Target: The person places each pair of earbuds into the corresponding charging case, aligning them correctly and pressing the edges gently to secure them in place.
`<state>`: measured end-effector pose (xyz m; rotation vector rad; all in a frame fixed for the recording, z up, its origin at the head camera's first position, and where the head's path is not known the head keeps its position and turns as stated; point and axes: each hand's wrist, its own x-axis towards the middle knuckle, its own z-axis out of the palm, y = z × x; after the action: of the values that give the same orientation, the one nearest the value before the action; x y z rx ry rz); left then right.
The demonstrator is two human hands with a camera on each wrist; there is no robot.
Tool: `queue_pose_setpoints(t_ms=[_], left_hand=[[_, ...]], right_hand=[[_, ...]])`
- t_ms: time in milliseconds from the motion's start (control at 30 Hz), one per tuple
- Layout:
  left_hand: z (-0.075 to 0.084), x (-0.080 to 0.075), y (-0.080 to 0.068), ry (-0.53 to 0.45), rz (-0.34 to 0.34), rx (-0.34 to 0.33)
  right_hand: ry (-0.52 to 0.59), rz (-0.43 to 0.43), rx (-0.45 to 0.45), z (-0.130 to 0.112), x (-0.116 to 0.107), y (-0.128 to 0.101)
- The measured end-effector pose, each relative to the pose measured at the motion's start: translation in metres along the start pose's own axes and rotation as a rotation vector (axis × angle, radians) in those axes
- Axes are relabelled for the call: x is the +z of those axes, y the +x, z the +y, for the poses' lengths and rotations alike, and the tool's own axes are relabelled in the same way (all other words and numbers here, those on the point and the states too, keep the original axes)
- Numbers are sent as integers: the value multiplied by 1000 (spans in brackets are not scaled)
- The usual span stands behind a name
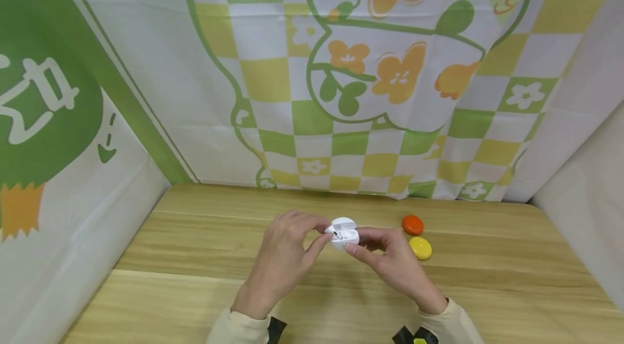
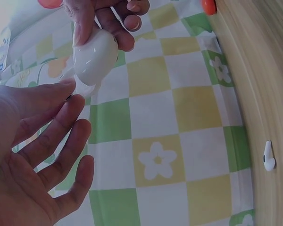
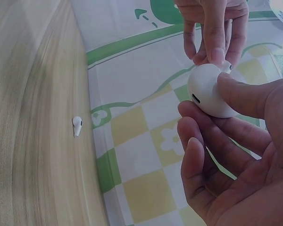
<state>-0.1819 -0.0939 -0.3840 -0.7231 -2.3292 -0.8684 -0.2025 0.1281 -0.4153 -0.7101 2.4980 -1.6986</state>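
Observation:
A white earbud charging case (image 1: pixel 344 238) with its lid (image 1: pixel 343 223) raised is held up above the table. My right hand (image 1: pixel 390 257) grips the case between thumb and fingers, from its right side. Thumb and fingertips of my left hand (image 1: pixel 287 249) pinch a white earbud (image 3: pixel 228 67) at the case's opening; most of that earbud is hidden by the fingers and case. Another white earbud (image 2: pixel 269 157) lies on the wooden table, seen in both wrist views.
A red-orange round disc (image 1: pixel 413 225) and a yellow round disc (image 1: pixel 420 248) lie on the wooden table (image 1: pixel 487 263) just beyond my right hand. A checkered, flowered cloth (image 1: pixel 351 143) hangs along the table's back edge, and more cloth hangs at both sides.

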Motion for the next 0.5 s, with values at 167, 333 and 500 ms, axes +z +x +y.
queue_pose_setpoints(t_ms=[167,333,500], left_hand=[[1,-1,0,-28,-27,-10],[2,-2,0,-45,-50,-27],[3,-2,0,-48,-61,-33]], right_hand=[[-1,-1,-1,0,0,0],[-2,5,-10,0,0,0],[8,10,-14,0,0,-1]])
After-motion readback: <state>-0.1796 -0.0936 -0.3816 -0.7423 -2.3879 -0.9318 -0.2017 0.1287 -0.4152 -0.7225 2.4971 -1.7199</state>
